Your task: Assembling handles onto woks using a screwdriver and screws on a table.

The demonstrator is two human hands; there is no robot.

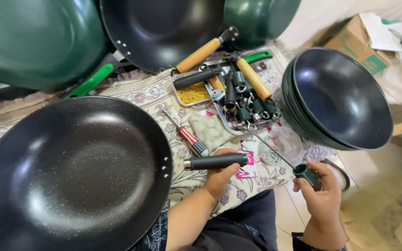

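A floral patterned cloth [154, 95] covers the table, and cookware crowds it on every side. A large black speckled non-stick wok [70, 174] lies at the lower left, with rivets on its right rim. Just beside those rivets the left hand [219, 176] closes its grip around a black cylindrical handle with a metal collar [215, 161], holding it level with the collar end pointing toward the wok's rim; handle and wok look slightly apart. The right hand [322, 195] pinches a small dark green handle cap [304, 173], from which a long thin metal rod [275, 151] runs up and to the left. A red-handled screwdriver [191, 139] lies on the cloth just above the black handle. Farther back, a shallow metal tray [224, 114] holds wooden handles, black handles and dark green caps, next to a small container of yellow grains or fittings [193, 93]. A stack of black speckled woks [336, 97] leans at the right, near a cardboard box [357, 44]. Green woks [33, 42] and another black wok [164, 28] fill the top.
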